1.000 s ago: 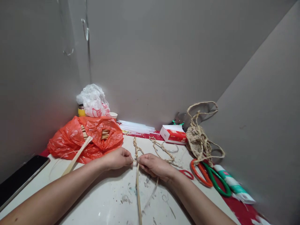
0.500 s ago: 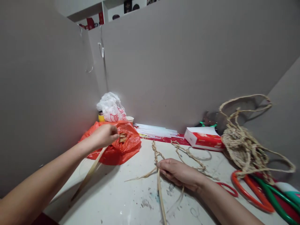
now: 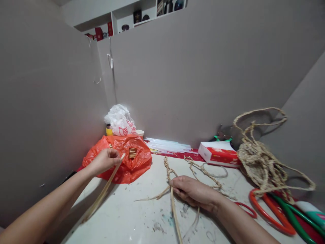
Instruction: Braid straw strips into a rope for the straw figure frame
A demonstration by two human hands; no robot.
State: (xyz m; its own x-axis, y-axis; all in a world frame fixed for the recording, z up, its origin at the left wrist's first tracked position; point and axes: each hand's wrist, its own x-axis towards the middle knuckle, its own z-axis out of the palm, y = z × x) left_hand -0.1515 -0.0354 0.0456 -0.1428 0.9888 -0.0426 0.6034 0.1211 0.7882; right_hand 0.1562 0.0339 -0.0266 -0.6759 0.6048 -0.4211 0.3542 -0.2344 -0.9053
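My left hand [image 3: 105, 161] is closed round a long pale straw strip [image 3: 101, 195] at the mouth of the orange plastic bag [image 3: 137, 164]. The strip slants down from my fingers toward the table's near left. More strips show inside the bag. My right hand [image 3: 191, 191] is closed on a braided straw cord [image 3: 168, 168] in the middle of the white table [image 3: 142, 220]. The braid runs away from my fingers, and loose straw ends [image 3: 175, 217] trail toward me and to the left.
A second braided cord [image 3: 203, 171] lies right of the braid. A red and white box [image 3: 218, 154], a heap of twine [image 3: 261, 162], orange and green loops [image 3: 276, 210] and a tube [image 3: 311, 211] crowd the right. A white bag [image 3: 120, 120], a yellow jar and clear sticks [image 3: 169, 145] line the back wall.
My left hand let go of the braid, reached to the orange bag and has closed on a straw strip, drawing it back a little. My right hand kept hold of the braid.
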